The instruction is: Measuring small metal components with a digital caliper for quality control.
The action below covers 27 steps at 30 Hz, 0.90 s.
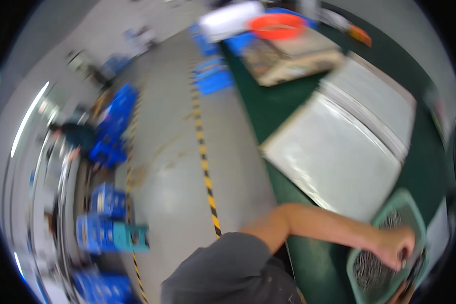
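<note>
One hand [394,247], which side unclear, reaches into the green tray [415,215] of thin metal pins [370,271] at lower right, fingers curled; grip unclear. Picking appears underway; next needs a firm pinch.

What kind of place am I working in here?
Likely a factory or workshop floor: yellow-black hazard tape on grey concrete, stacked blue crates, and a green workbench where a hand reaches into a green tray of thin metal parts.

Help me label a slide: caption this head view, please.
A hand reaches into a green tray of thin metal pieces beside stacked pale sheets on a green table.
</note>
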Motion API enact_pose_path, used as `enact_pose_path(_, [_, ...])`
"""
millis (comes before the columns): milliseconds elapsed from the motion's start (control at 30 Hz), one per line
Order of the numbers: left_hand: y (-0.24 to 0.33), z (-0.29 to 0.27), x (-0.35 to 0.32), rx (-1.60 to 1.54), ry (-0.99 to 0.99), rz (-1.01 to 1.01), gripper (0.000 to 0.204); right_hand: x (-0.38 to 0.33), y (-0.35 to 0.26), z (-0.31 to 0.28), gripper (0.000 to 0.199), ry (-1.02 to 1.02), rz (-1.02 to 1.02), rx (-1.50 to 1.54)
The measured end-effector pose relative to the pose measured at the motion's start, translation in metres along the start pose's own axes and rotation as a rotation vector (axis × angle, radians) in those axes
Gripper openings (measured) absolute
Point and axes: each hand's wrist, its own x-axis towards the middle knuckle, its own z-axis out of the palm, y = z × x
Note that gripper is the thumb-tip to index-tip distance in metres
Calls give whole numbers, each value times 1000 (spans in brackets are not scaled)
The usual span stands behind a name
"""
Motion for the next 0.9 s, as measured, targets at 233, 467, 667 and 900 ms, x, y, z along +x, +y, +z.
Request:
enact_pose_path(233, [41,-59,-18,161,-117,-112,19,10,-39,23,39,79,100,376])
enact_pose_path(467, [65,-43,-27,895,-394,-225,30,1,-40,-3,36,135,124,254])
enact_pose_path(667, [55,-43,-39,1060,-541,36,22,-1,-40,12,33,115,233,315])
enact_pose_path(900, [59,-32,-34,1138,-572,83,9,-12,-18,17,30,84,313,361])
